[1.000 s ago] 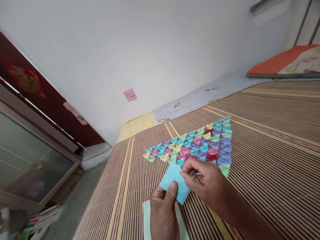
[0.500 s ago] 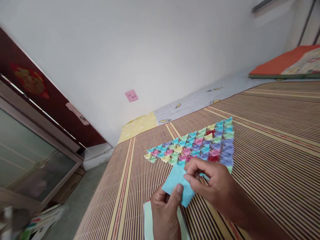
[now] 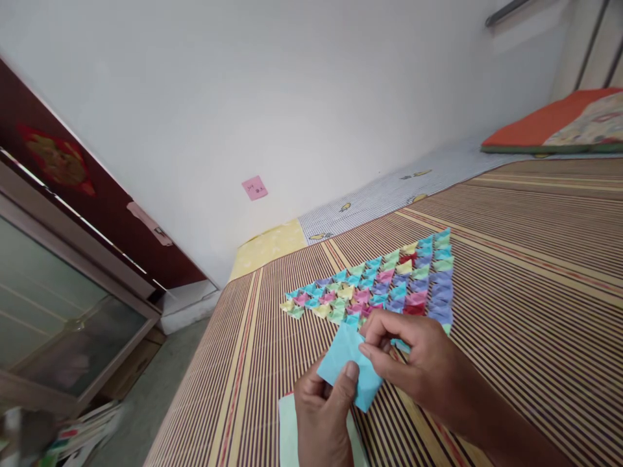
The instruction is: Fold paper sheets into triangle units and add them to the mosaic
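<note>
Blue paper square (image 3: 341, 353) was held above a striped mat (image 3: 511, 272), tilted, in front of a triangular array of folded paper pieces (image 3: 370, 285) in blue, green, yellow, pink, purple and red. The right hand (image 3: 406, 353) hid part of the array's near edge, and the left hand (image 3: 324, 405) covered the middle of a pale green sheet (image 3: 288, 428) lying on the mat. Beyond the mat ran a yellow cloth (image 3: 267, 250) and a checked cloth (image 3: 355, 207) along the white wall (image 3: 341, 97), with an orange-and-floral cushion (image 3: 549, 123) at far right.

A pink note (image 3: 255, 188) on the wall bore dark handwriting too small to read; the red-and-gold decoration (image 3: 58, 159) at left was too blurred to make out.

The left thumb pressed flat on the square's face near its lower edge, the other fingers curled behind, closed on the paper. The right thumb and forefinger were pinched together at its upper right edge, the remaining fingers bent inward.
</note>
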Motion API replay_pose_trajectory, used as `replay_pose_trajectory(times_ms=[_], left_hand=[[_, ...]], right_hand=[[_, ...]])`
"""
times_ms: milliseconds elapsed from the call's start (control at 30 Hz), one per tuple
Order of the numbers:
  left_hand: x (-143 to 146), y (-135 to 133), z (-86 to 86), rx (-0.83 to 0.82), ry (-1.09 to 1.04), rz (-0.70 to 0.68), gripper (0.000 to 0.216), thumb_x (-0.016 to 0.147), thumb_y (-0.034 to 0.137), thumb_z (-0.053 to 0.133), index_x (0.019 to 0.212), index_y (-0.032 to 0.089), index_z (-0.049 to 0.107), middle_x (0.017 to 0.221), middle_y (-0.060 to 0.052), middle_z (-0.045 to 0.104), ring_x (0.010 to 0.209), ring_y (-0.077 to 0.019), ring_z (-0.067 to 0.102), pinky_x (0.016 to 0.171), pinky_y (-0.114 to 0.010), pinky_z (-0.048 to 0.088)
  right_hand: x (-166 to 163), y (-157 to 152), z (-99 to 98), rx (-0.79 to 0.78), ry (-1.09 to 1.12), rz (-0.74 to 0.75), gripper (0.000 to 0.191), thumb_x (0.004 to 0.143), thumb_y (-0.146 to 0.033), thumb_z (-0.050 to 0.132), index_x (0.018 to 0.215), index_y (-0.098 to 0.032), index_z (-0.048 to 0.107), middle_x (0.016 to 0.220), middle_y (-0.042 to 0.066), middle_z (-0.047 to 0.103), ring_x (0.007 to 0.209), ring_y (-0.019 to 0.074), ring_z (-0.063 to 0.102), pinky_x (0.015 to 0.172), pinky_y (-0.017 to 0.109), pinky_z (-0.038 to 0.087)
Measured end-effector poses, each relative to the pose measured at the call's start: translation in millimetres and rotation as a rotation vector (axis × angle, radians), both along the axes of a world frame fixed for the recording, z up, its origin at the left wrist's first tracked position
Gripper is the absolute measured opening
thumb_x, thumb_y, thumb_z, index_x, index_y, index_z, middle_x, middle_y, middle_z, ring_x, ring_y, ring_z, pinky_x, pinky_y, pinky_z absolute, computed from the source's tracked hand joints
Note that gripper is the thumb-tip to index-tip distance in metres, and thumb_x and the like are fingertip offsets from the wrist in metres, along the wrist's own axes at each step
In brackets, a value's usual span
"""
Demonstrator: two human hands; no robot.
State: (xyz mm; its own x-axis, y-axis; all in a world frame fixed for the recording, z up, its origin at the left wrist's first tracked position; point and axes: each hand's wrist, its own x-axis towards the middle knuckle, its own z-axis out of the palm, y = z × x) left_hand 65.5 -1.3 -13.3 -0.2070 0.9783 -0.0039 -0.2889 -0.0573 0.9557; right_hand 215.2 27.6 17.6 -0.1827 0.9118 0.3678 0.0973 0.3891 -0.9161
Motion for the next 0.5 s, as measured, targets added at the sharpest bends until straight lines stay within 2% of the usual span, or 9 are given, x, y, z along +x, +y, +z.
replay_pose_trajectory(times_ms=[167, 367, 500], left_hand=[[-0.5, -0.3, 0.9, 0.005, 0.047, -0.001, 0.025, 0.069, 0.038, 0.088, 0.079, 0.016, 0.084, 0.061, -0.002, 0.065, 0.056, -0.0131, 0.052, 0.055, -0.024, 0.042], [0.2, 0.0, -3.0, -0.012, 0.015, 0.019, 0.029, 0.068, 0.040, 0.089, 0.080, 0.014, 0.083, 0.065, -0.004, 0.070, 0.057, -0.0147, 0.057, 0.057, -0.026, 0.046], [-0.2, 0.4, -5.5, -0.024, 0.015, 0.002, 0.030, 0.068, 0.039, 0.088, 0.083, 0.013, 0.083, 0.069, -0.006, 0.073, 0.060, -0.0164, 0.061, 0.059, -0.026, 0.048]], right_hand=[[0.9, 0.9, 0.1, -0.021, -0.026, 0.014, 0.018, 0.085, -0.026, 0.056, 0.068, -0.022, 0.050, 0.066, -0.003, 0.050, 0.062, 0.0143, 0.046, 0.056, 0.027, 0.038], [1.4, 0.6, -3.5, -0.020, -0.020, 0.007, 0.017, 0.085, -0.024, 0.058, 0.070, -0.022, 0.051, 0.067, -0.003, 0.051, 0.064, 0.0140, 0.049, 0.058, 0.026, 0.041], [2.3, 3.3, -5.4, -0.054, 0.063, 0.010, 0.008, 0.086, -0.027, 0.064, 0.086, -0.021, 0.059, 0.076, -0.002, 0.058, 0.072, 0.0151, 0.056, 0.064, 0.026, 0.047]])
